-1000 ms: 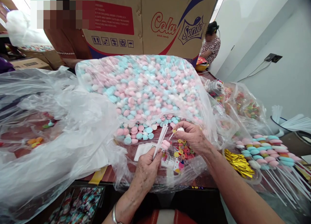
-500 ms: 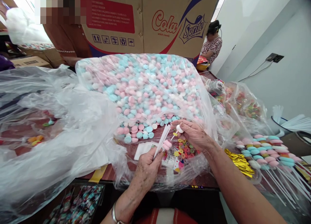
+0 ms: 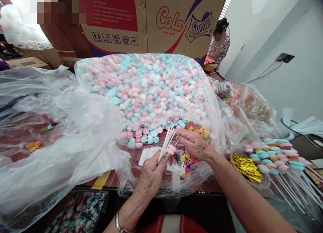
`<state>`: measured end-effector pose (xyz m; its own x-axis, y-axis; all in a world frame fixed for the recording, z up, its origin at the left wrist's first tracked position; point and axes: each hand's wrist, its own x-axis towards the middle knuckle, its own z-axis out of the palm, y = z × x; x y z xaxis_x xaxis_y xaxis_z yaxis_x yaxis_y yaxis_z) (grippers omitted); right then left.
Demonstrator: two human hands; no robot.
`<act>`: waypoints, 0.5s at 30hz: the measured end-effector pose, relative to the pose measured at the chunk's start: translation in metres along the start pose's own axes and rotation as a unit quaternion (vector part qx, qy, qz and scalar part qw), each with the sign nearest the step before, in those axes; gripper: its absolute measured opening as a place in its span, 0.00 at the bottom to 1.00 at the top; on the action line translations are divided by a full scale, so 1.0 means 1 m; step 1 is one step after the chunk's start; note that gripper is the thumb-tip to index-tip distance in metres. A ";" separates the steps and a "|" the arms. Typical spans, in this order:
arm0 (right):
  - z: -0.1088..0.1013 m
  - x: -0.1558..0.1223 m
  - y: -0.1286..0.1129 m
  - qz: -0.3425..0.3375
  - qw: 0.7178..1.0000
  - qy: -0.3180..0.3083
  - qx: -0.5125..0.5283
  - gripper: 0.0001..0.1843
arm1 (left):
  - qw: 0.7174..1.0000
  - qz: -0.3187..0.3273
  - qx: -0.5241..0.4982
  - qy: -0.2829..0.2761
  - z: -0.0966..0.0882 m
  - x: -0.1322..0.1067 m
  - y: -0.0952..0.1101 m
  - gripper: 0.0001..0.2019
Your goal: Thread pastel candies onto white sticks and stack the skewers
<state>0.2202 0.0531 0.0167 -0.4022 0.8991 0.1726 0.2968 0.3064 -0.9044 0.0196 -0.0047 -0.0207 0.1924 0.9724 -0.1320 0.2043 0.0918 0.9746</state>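
Several white sticks are gripped in my left hand, which is closed around their lower ends. A pink marshmallow sits just above the left fingers, beside the sticks. Close to the stick tips, my right hand has its thumb and fingers pinched together; what is between them is hidden. Below it lie colourful gummy rings, partly covered by the hand. Loose pink, blue and white marshmallows spill from a big clear bag in front of me.
Finished-looking marshmallow sticks lie at the right, beside a tub of gold twist ties. A large carton stands behind the bag. Crumpled plastic covers the left side. Another person is at the back right.
The white marshmallow and yellow ring seen at my right fingers are no longer visible. My right hand has shifted slightly down and left, nearer the sticks. The left hand barely moved.
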 end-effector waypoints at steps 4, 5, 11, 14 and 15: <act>0.008 -0.004 -0.003 -0.003 0.999 0.032 -0.018 0.17 | 1.000 -0.003 -0.004 0.005 0.000 0.000 0.002 0.17; 0.010 -0.006 -0.004 0.014 0.999 0.049 0.008 0.18 | 1.000 -0.004 -0.007 0.004 0.001 0.000 0.002 0.17; 0.021 -0.016 -0.006 0.085 0.980 0.144 0.104 0.20 | 1.000 -0.006 -0.012 0.003 0.002 0.001 0.000 0.17; 0.026 -0.018 -0.001 0.076 0.982 0.161 0.058 0.21 | 1.000 -0.004 -0.012 0.001 0.001 0.000 -0.001 0.16; 0.027 -0.018 0.000 0.060 0.986 0.154 0.030 0.20 | 1.000 -0.006 -0.014 -0.001 0.001 0.000 -0.001 0.16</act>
<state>0.2046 0.0287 0.0028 -0.0831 0.9830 0.1638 0.2706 0.1804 -0.9456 0.0207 -0.0051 -0.0215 0.1916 0.9709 -0.1436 0.1803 0.1090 0.9775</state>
